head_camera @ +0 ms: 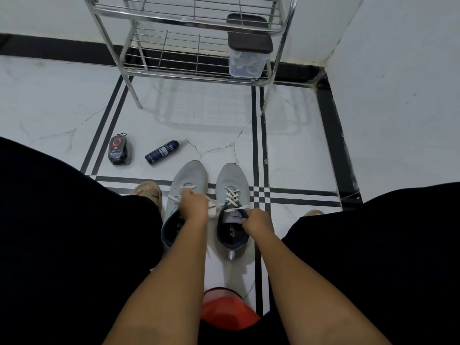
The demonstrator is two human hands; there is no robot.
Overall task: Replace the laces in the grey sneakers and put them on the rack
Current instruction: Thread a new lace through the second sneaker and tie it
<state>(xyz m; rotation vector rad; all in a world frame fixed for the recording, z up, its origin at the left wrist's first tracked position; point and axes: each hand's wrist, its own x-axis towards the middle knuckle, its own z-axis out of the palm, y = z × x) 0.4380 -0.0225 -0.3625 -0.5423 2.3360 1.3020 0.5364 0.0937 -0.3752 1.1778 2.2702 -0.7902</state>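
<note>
Grey knit sneakers, 2 of them, are parked side by side on the white tiled floor (286,135) right between your knees, toes pointing at the rack, so you're clearly in the lacing step and not the putting-away one yet. The right sneaker (230,188) looks pretty much done, with its white lace (232,196) criss-crossed up the front, while the left sneaker (190,175) only shows a loose white lace (174,198) trailing off to the side, and I can't tell how many eyelets it runs through because your hand covers them. Your left hand (193,204) is curled into a fist over that shoe's throat and seems to be pinching the lace there. Your right hand (256,221) has its fingers curled round the tongue and collar of the right sneaker, holding it steady. My guess is that the next move is on the left shoe: feed the free end through the next eyelet, pull the slack even on both sides, then match the pattern of the other one. After that both shoes go onto the chrome wire rack (199,73), whose bottom shelf has room beside the clear plastic box with the dark lid (246,59). Off to the left on the floor sit a dark spray bottle (162,152) and a small black packaged item (119,150), well apart from the shoes, so nothing is in your way.
</note>
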